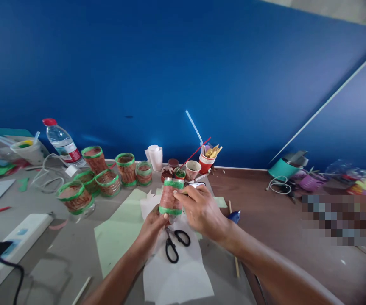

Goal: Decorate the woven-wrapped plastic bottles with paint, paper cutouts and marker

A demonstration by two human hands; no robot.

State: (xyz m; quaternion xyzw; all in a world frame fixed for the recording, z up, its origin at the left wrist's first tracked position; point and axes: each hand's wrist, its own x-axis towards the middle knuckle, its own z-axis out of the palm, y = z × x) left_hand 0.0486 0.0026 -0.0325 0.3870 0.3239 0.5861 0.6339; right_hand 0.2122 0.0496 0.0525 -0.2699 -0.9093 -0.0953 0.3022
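Clamping one brown-and-green jar (171, 197) near its bottom with the left grip (152, 222). Got the right grip (202, 207) against its right side, can't tell if pinched shut. Standing nearly upright, long axis close to vertical, top tipped slightly right. Below, spot one pair of scissors (169, 240); further left, count six similar jars (126, 170).

The tapered clear-plastic container (170, 198) wears streaky reddish-brown paint, banded bright green at both ends. Similar brown, green-rimmed plastic jars (126, 172) line the grey tabletop's (71, 258) far edge. Metal scissors (169, 238) show black loops; flat paper sheets (115, 237) are pale green and white. The tall, smooth wall (170, 63) glows deep blue.
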